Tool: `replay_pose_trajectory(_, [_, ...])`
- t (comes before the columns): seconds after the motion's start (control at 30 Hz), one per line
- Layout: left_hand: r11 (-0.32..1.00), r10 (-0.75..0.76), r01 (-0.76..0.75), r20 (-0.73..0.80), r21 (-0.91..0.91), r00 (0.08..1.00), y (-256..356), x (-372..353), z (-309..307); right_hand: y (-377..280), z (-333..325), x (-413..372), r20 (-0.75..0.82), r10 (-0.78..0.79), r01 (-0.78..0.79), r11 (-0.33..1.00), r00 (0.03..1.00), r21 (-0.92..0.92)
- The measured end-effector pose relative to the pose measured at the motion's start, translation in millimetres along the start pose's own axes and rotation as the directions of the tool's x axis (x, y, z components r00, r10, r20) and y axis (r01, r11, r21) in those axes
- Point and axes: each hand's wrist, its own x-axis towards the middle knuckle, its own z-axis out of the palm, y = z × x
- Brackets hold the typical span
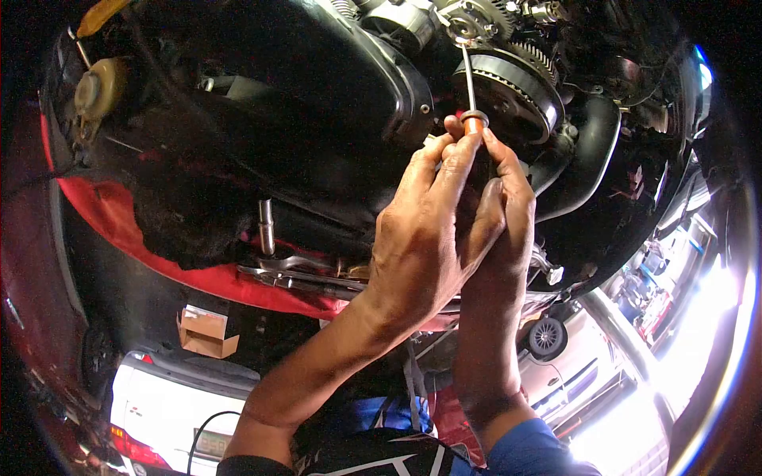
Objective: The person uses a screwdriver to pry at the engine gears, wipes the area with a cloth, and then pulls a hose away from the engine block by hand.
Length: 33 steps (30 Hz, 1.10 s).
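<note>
An orange-handled screwdriver (475, 119) points up and away into the engine, its thin shaft ending at a metal part (468, 24) beside the toothed gears. Fingers of my left hand (421, 226) are closed around the handle from the left. From the right, my right hand (512, 194) pinches the same handle, its fingertips just below the collar. A dark round pulley (520, 91) with a pale rim sits right behind the shaft. Most of the handle is hidden inside my fingers.
Black plastic covers (286, 143) spread to the left, a black hose (591, 159) curves on the right. A socket (267, 226) stands by several wrenches (302, 270) along the red body edge. Beyond are a cardboard box (208, 332) and a white car (167, 404).
</note>
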Motion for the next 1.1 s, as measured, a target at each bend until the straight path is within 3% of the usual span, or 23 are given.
replay_pose_trajectory(0.03, [1.0, 0.001, -0.001, -0.003, -0.007, 1.0, 0.0, -0.3, 0.6, 1.3, -2.0, 1.2, 0.01, -0.022, 0.023, 0.998, 1.0, -0.066])
replay_pose_trajectory(0.07, [1.0, 0.001, -0.001, -0.005, -0.013, 1.0, -0.3, -0.7, 1.2, 0.8, -1.0, 1.3, -0.011, 0.025, -0.025, 1.0, 1.0, -0.001])
replay_pose_trajectory(0.2, [1.0, 0.004, -0.003, -0.032, 0.019, 0.999, -4.5, 0.2, 7.6, 6.6, -6.0, 9.1, 0.03, 0.003, -0.001, 0.998, 1.0, -0.059])
replay_pose_trajectory(0.3, [0.999, 0.019, -0.017, -0.04, 0.033, 0.999, -2.8, -2.1, 8.0, 1.8, -2.8, 8.0, -0.014, 0.21, -0.202, 0.955, 0.978, 0.219])
replay_pose_trajectory(0.4, [1.0, -0.002, 0.002, -0.032, 0.006, 0.999, 2.3, -2.3, 7.1, -0.5, -3.6, -1.0, 0.014, 0.05, -0.052, 0.984, 0.999, 0.171])
replay_pose_trajectory(0.53, [0.998, 0.02, -0.016, -0.063, 0.06, 0.998, -4.3, -3.6, 13.5, 6.6, -5.3, 2.2, 0.025, 0.006, -0.009, 0.993, 1.0, 0.119])
replay_pose_trajectory(0.63, [0.999, 0.0, 0.003, -0.056, 0.045, 0.998, 1.1, -3.7, 13.2, 7.2, -11.3, 4.3, 0.078, -0.062, 0.068, 0.995, 0.995, -0.07])
replay_pose_trajectory(0.67, [0.999, 0.002, 0.0, -0.054, 0.047, 0.999, -0.3, -3.4, 13.1, 6.3, -7.7, 2.8, 0.054, -0.006, -0.002, 0.989, 0.999, 0.149])
replay_pose_trajectory(0.8, [0.998, 0.017, -0.014, -0.047, 0.057, 0.999, -0.9, -4.5, 12.0, 7.5, -7.6, 4.0, 0.017, 0.094, -0.095, 0.979, 0.995, 0.182])
replay_pose_trajectory(0.9, [0.999, 0.008, -0.006, -0.04, 0.049, 0.999, -2.5, -4.3, 12.2, 7.4, -5.8, 3.9, 0.005, 0.062, -0.062, 0.987, 0.998, 0.15])
replay_pose_trajectory(1.03, [0.999, 0.007, -0.005, -0.043, 0.052, 0.999, -2.7, -3.6, 14.1, 6.9, -7.9, 3.6, 0.019, 0.098, -0.1, 0.96, 0.995, 0.26])
replay_pose_trajectory(1.07, [0.999, 0.007, -0.005, -0.043, 0.052, 0.999, -2.1, -3.2, 14.4, 11.2, -10.6, 3.6, 0.011, 0.026, -0.026, 0.998, 1.0, 0.06])
replay_pose_trajectory(1.1, [0.999, 0.005, -0.003, -0.04, 0.05, 0.999, -1.7, -3.2, 14.8, 12.6, -10.8, 3.8, 0.025, 0.023, -0.025, 0.995, 0.999, 0.097])
